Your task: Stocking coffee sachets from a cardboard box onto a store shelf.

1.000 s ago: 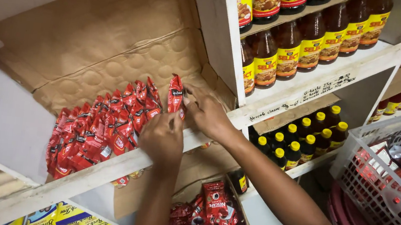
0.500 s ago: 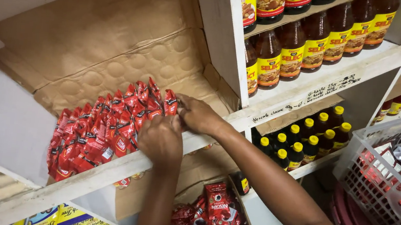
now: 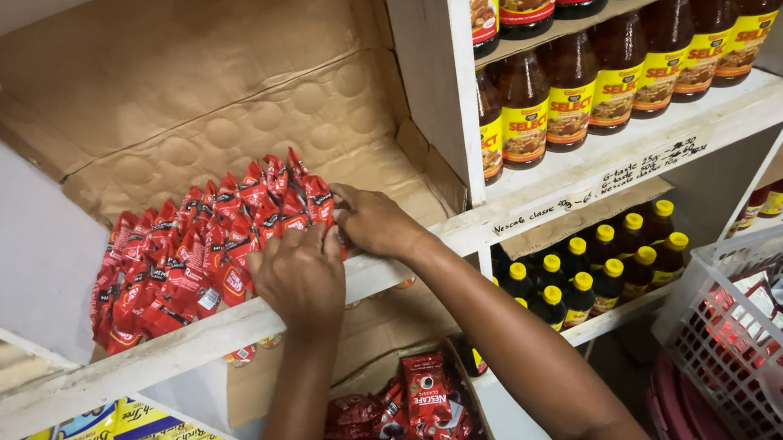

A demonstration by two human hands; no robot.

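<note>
Two hands meet at the middle of the frame, pressed against a row of small red sachets (image 3: 200,257) standing on a white shelf (image 3: 201,336). Left hand (image 3: 302,274) lies flat, fingers spread, against the right end of the row, bracing it. Right hand (image 3: 374,220) comes in from the right of the frame, fingertips pinched on the last sachets at the row's upper end, though whether it truly grips one or only nudges it, I cannot tell. Both hands touch each other, close together, right over the shelf's front edge.

Behind the sachets, a sheet of brown cardboard (image 3: 184,59) lines the compartment, dimpled and creased. Upper right, dark sauce bottles with yellow labels (image 3: 573,93) stand in rows; below them, small dark bottles with yellow caps (image 3: 592,272). Lower centre, more red packets (image 3: 407,428) lie heaped on the shelf beneath. At the right edge, a white plastic basket (image 3: 739,358) holds more red packs.

Risk here, as I judge it: the row leans loosely and sits near the shelf lip, so if the bracing left hand lifts off too soon, the end sachets could topple forward and slide off onto the packets below.
</note>
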